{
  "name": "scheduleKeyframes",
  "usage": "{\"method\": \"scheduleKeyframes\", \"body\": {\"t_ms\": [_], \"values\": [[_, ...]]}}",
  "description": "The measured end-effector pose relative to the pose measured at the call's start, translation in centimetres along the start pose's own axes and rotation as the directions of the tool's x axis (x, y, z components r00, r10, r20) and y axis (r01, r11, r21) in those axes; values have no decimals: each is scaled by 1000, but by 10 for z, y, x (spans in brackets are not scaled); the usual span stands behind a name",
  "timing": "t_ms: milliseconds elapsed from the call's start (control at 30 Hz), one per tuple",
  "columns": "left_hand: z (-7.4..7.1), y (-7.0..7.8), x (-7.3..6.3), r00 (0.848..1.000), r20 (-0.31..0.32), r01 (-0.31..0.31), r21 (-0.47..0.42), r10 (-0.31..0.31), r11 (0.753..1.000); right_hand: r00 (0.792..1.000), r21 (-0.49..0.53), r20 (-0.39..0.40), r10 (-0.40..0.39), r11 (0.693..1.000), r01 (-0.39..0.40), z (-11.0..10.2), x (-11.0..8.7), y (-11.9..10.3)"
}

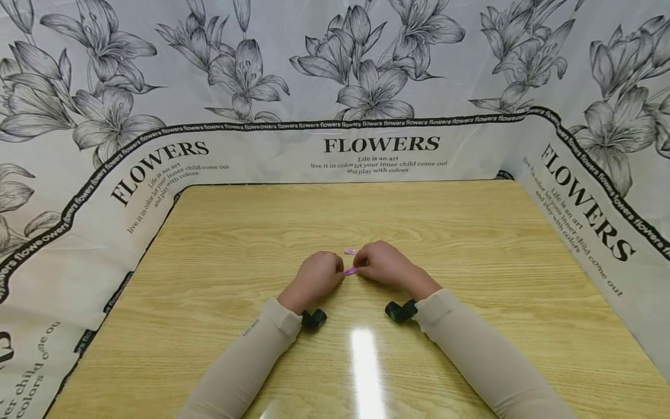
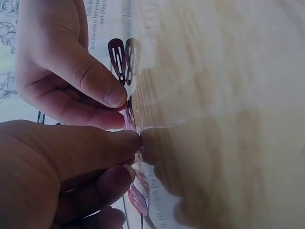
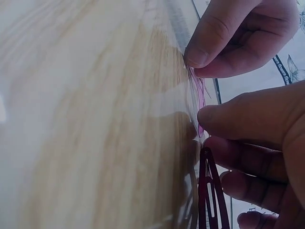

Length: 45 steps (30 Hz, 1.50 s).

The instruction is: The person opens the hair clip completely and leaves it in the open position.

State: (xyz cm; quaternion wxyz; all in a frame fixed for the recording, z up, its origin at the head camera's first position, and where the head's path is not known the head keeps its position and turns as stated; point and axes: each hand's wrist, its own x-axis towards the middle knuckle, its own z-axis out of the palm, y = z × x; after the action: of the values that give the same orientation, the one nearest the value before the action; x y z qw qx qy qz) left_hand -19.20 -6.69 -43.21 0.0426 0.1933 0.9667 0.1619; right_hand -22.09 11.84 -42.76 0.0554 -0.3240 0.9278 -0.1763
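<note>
Both hands meet near the middle of the table over a small pink snap hair clip. My left hand pinches one end between thumb and finger, and my right hand pinches the other. In the right wrist view the pink clip spans the short gap between the two hands. Just beyond lies a second, pale pink clip, its right end close to the right hand's fingers. A dark red snap clip shows beside the right hand's fingers. The left wrist view also has a dark clip past the right hand.
The wood-grain table is glossy and mirrors the hands and clips. White cloth printed with flowers and lettering stands along its back and sides. A black wrist camera sits at the left cuff, another at the right.
</note>
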Motion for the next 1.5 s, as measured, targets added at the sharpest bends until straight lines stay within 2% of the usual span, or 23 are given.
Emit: {"method": "scheduleKeyframes", "body": {"t_ms": [200, 467, 733, 967, 1133, 1300, 1500], "values": [[1, 0, 1, 1000, 3, 0, -6, 0, 1000, 1000, -25, 19, 14, 1000, -14, 2, 2, 0], [2, -1, 1, 1000, -17, -4, -10, 4, 1000, 998, 4, 50, 42, 999, -43, 1, 5, 0], [3, -2, 1, 999, -47, -5, -5, 5, 1000, 999, 34, 37, 35, 999, -36, -2, 4, -2], [3, -1, -2, 999, -39, -8, -39, 7, 999, 998, 54, 53, 42, 998, -45, -1, 4, -2], [4, -2, -1, 999, -37, -23, -46, 22, 999, 998, 35, 66, 20, 999, -23, -2, 2, -1], [5, -6, 0, 994, -104, -40, -53, 34, 998, 998, 108, 45, 38, 993, -43, -7, -1, 1], [3, -10, 1, 986, -164, -21, -207, -14, 978, 996, 202, 42, 74, 976, -81, -11, -3, 6]]}}
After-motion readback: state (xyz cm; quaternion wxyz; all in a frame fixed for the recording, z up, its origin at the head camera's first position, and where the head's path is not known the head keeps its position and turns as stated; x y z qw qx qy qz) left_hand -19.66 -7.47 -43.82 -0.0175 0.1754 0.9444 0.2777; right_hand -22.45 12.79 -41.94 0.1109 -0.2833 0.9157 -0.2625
